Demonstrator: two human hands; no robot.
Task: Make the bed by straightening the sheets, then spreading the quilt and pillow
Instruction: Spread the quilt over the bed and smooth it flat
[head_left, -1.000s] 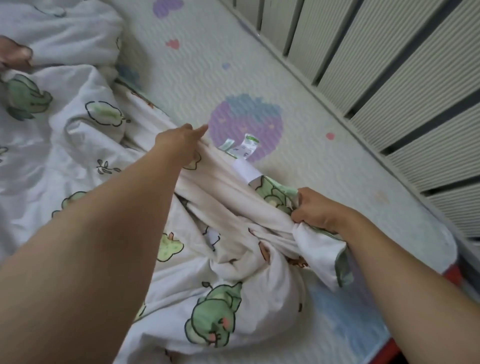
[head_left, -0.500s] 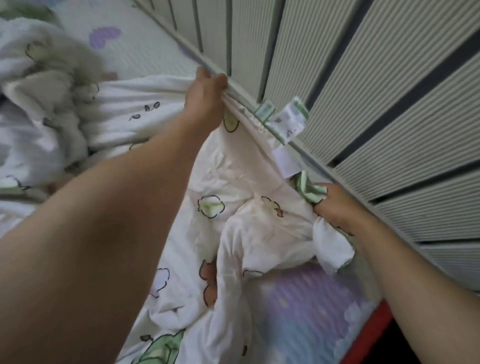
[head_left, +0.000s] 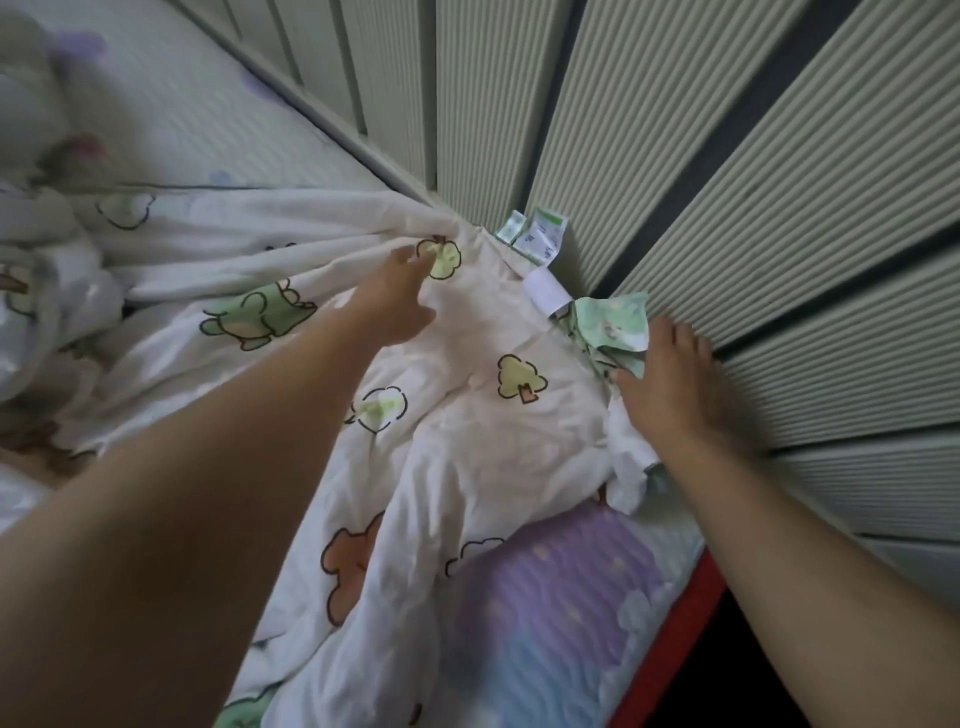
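Two bare hands on the quilt (head_left: 483, 415): soft cream cotton, heavily creased, printed with cartoon trees, a green dinosaur and a brown bear. My left hand (head_left: 395, 306) reaches to about 12 o'clock, fingers loose and slightly apart, tips resting on the cloth beside a tree print and gripping nothing. My right hand (head_left: 670, 389), at 3 o'clock, lies flat with fingers straight and spread, pressing the quilt's crumpled green-patterned corner (head_left: 613, 322), fingertips up against the ribbed wall panel (head_left: 779, 182). The panel is pale, with fine horizontal ridges and dark gaps between slats. The quilt's top edge lies along the foot of the panel, running from 11 o'clock down to 3 o'clock, with white-and-green care labels (head_left: 537, 236) sticking up from it. The rest trails in folds toward 9 and 7 o'clock, bunched and blurred at far left. Under it is a quilted sheet (head_left: 171, 119), pale with purple blotches. A red bed edge (head_left: 670, 649) shows at 5 o'clock.
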